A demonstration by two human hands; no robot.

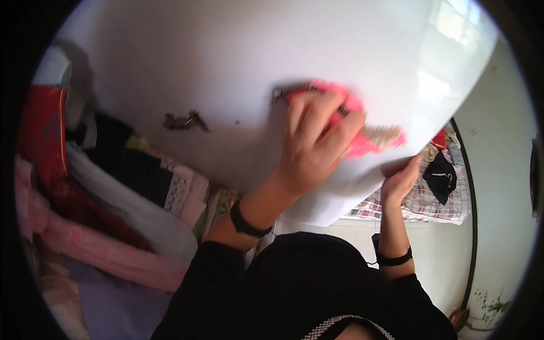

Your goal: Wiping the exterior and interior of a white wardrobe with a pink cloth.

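My left hand (314, 140) presses a bunched pink cloth (352, 142) with beige and dark patches against a large glossy white panel (238, 55). The hand and cloth are slightly blurred. At the panel's lower right edge, my right hand (401, 180) grips the border, its thumb on the near side and its other fingers hidden. Left of the cloth, a small metal fitting (187, 121) is fixed to the panel, and a tiny dark spot (237, 122) lies between them. Both wrists wear black bands.
Folded clothes and fabrics (187, 187) are stacked on the left, near a red item (42, 127) and a pink fabric roll (110, 259). Behind the panel at right, a plaid-covered bed (414, 208) holds a black cloth item (441, 178) and other fabrics. A plant (495, 306) stands lower right.
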